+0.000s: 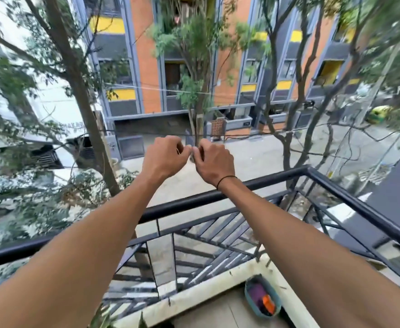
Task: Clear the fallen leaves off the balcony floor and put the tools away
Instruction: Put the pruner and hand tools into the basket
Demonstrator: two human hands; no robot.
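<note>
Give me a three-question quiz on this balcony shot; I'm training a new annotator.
1. True or false: both hands are held out beyond the railing.
2. Which wrist wears the black band? A left, B right.
3. What sits on the floor in the corner?

Key: 1 true: left hand and right hand meet fingertip to fingertip, fingers curled. 2 B. 3 a blue basket.

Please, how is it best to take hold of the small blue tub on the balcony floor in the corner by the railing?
Grip the tub by its rim, on the side facing the open floor, coming from above. It stands upright with its mouth open, close against the low white ledge under the railing, so the far side is blocked. Purple and orange things lie inside; what they are is unclear.
</note>
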